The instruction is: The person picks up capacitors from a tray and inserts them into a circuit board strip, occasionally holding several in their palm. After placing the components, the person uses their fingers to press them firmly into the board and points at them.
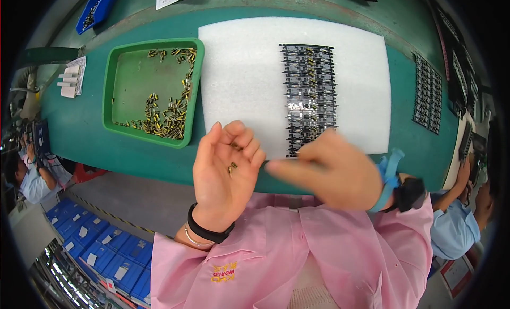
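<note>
My left hand [227, 173] is turned palm up, fingers curled, cradling several small capacitors [232, 167] with dark-and-yellow cylinder bodies. My right hand [340, 173] is smeared by motion. Its index finger points toward the left hand's fingertips, and whether it pinches anything cannot be seen. Beyond it a long panel of black circuit boards [297, 70] lies on a white foam sheet [244, 70]. Down the panel's middle runs a row of yellowish parts, and my right hand covers part of its near end. Left of the foam, a green tray [107, 91] holds many loose capacitors [167, 117].
A second board panel [427, 94] lies at the right of the green table [175, 163]. White blocks [70, 78] sit at the left; a blue bin [98, 11] stands far left. Co-workers' arms [459, 184] show at both sides. Blue boxes [106, 245] line the lower left.
</note>
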